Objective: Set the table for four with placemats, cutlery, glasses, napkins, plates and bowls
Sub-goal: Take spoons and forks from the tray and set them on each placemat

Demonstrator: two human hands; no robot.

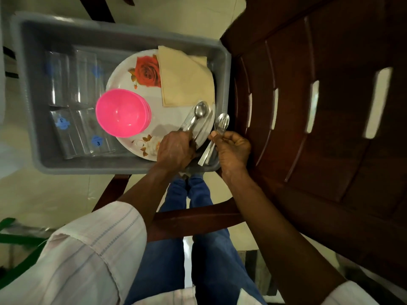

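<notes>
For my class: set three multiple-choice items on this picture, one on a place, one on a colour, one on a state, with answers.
1. Where do the napkins lie? A on the plate; B in a drawer; C on a shelf.
2. What colour are the bowls? A green; B pink; C white.
3. What is the right hand doing? A hanging idle; B gripping cutlery; C pouring water.
Answers: A, they rest on the plate; B, they are bright pink; B, its fingers curl round the cutlery.
</notes>
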